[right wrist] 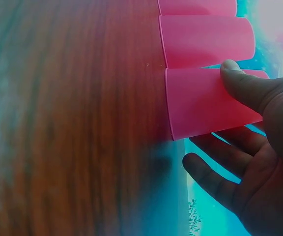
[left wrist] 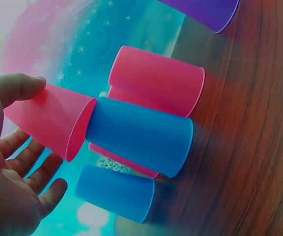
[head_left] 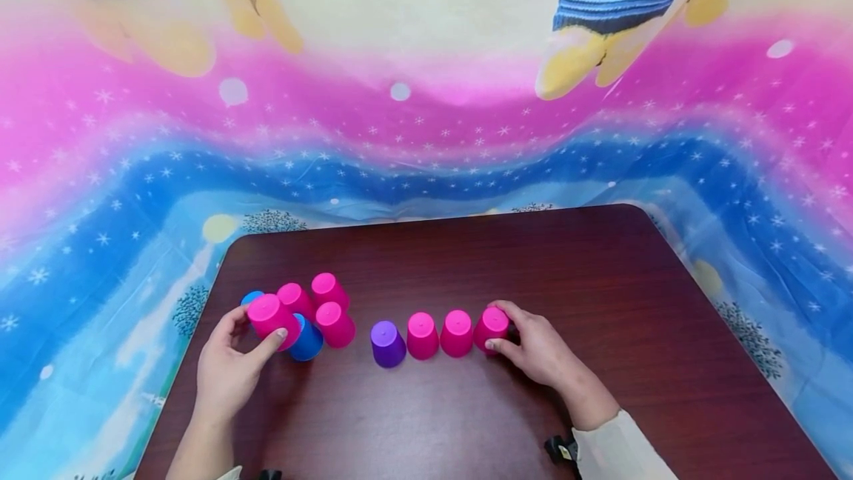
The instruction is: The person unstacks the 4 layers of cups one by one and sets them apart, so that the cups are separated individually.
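Observation:
In the head view my left hand (head_left: pixel 225 370) pinches an upside-down pink cup (head_left: pixel 268 315) between thumb and fingers. The left wrist view shows this pink cup (left wrist: pixel 50 118) off the table, its rim by the base of an inverted blue cup (left wrist: pixel 141 135). My right hand (head_left: pixel 541 350) grips another inverted pink cup (head_left: pixel 492 327), the rightmost of a row. That cup (right wrist: pixel 205 103) has its rim on the table in the right wrist view. Leftward in the row stand a pink cup (head_left: pixel 457 335), a second pink cup (head_left: pixel 423 337) and a purple cup (head_left: pixel 388 347).
Behind the left hand's cup stand inverted pink cups, one nearer (head_left: pixel 335 326), others farther back (head_left: pixel 329 290). A second blue cup (head_left: pixel 252 296) is partly hidden there. The dark wooden table (head_left: pixel 433 421) ends at a patterned cloth backdrop (head_left: pixel 426 132).

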`<state>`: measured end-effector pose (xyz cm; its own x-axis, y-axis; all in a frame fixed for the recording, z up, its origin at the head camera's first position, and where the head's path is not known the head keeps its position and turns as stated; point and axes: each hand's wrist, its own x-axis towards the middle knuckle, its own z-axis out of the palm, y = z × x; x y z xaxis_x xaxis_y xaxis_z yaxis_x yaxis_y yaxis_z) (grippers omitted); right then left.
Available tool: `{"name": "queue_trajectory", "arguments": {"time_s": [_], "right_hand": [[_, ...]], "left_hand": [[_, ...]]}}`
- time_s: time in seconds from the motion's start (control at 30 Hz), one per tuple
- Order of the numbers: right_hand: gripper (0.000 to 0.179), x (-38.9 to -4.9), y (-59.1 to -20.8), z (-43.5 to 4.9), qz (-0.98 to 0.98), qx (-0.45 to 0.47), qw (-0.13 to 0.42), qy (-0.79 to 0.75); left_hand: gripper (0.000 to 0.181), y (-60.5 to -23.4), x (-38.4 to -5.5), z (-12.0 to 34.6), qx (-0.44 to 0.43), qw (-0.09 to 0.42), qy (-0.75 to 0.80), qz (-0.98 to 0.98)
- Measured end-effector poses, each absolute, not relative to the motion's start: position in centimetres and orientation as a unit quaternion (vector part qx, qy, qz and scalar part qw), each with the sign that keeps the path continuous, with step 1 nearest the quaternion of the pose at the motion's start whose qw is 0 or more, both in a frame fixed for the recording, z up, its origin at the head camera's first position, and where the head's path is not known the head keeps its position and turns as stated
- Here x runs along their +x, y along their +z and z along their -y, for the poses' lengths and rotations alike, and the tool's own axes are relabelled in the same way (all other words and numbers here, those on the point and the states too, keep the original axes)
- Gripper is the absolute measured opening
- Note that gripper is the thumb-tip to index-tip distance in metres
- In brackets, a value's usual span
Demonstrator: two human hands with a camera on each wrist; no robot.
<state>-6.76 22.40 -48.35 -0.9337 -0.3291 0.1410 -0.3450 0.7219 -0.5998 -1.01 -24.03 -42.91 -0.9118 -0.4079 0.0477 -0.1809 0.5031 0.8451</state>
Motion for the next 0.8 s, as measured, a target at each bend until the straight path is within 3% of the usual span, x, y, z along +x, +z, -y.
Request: {"name": "queue_trajectory", "arguments": {"time_s": [0.8], "right_hand": [[0.066,-6.8,-48.2,-22.4,0.932,0.165,-0.014,0.323]], "left_hand": [[0.072,-43.6,0.4,26.6,0.23,0.133,-0.461,0.847]]}}
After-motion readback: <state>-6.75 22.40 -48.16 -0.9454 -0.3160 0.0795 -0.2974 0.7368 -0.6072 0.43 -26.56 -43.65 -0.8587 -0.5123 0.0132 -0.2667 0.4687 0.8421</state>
